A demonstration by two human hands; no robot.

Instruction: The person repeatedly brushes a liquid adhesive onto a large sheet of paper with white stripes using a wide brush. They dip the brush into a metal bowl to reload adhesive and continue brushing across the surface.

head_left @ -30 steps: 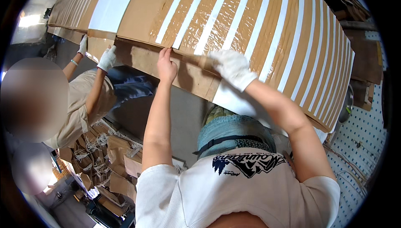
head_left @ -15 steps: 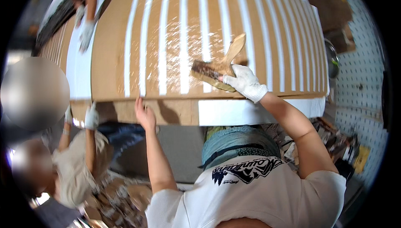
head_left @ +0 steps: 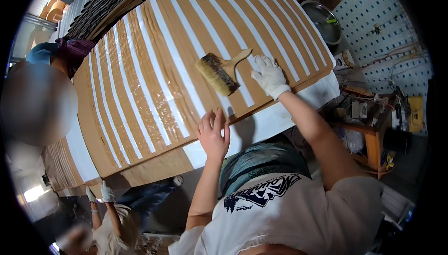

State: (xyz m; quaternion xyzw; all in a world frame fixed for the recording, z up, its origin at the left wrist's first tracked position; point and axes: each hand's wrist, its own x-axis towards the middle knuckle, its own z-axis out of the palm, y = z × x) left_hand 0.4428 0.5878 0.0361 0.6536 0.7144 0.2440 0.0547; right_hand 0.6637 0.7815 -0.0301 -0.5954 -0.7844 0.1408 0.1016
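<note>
I'm apparently steadying the striped sheets (head_left: pixel 172 68) — left hand (head_left: pixel 213 136) and right hand (head_left: pixel 270 76) empty, fingers spread — and brushing would call for gripping the brush (head_left: pixel 220 72).

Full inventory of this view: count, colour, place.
striped panel: one, brown with white stripes, centre
brush: one, tan and dark, lying on panel
metal bowl: one, silver, upper right
wavy sheets: one stack, dark grey, upper left
dotted surface: one, white with blue, right
wooden stand: one, brown, right
other people: at least two, beige and maroon clothing, left
shirt: one, pale, bottom centre
left hand: one, bare, at panel's near edge
right hand: one, white glove, beside brush handle
</note>
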